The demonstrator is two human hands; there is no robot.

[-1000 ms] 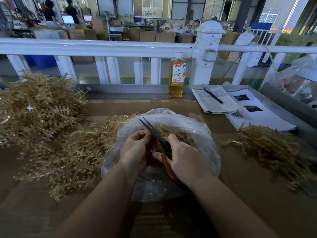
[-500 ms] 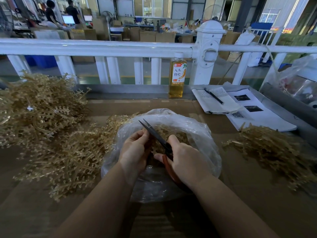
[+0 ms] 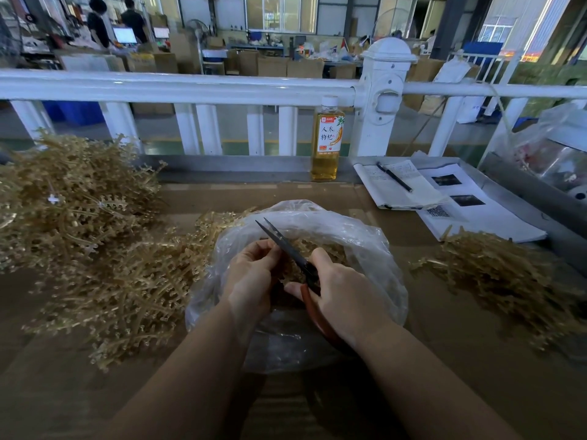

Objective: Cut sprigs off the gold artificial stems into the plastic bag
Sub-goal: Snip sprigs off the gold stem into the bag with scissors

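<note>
Right hand grips scissors; left hand pinches a sprig over the bag. Risk — blades sit against the left fingertips; a nick is likely. Stems lie left.

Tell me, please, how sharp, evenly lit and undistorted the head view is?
Head view: the railing bows from wide-angle distortion; the right stem pile smears toward the edge; hall windows glare at upper right; the scissors and both hands stay fairly sharp over the bag.
</note>
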